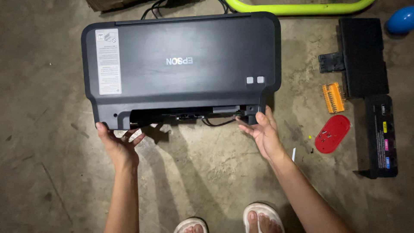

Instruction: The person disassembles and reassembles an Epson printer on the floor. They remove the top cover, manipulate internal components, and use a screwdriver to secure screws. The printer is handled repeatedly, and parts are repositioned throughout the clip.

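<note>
Both hands, left hand (118,144) and right hand (263,133), fingers spread and gripping nothing, touched the lower edge of the black printer (181,69), lying crosswise above them, equally near.

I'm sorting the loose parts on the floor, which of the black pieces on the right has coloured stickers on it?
The nearer black piece, right of the red oval lid: it bears yellow, pink and blue stickers. The farther black panel is plain.

The single head camera looks steeply down from standing height at the concrete floor (51,181).
</note>
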